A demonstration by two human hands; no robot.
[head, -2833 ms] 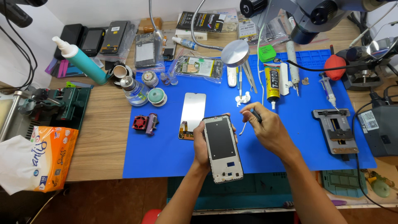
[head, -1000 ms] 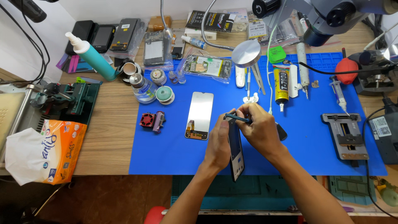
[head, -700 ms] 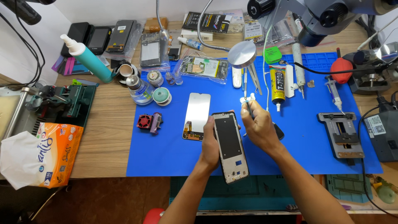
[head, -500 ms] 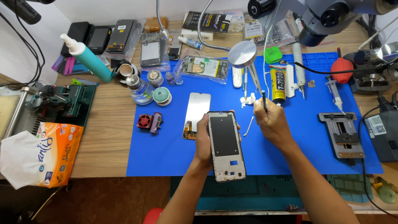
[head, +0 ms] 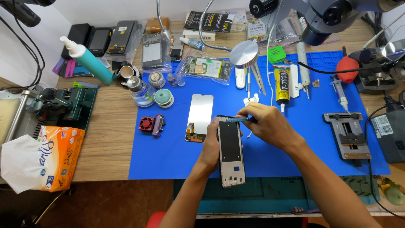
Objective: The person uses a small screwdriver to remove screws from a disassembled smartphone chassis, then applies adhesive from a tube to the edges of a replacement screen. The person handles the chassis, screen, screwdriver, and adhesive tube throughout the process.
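left hand [head: 209, 148]: fingers grasp phone frame [head: 230, 150], long axis running away from body
right hand [head: 270, 125]: fingers pinch blue tool [head: 238, 120] at frame's far end

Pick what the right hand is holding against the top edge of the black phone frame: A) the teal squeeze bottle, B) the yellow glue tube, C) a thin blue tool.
C: the right hand pinches a thin blue tool at the top of the black phone frame, which the left hand steadies.

Both forearms rise from the lower edge of the frame; left hand [head: 209, 145] curled in a grip, right hand [head: 265, 123] pinched, fingers [head: 244, 115] pointing left.
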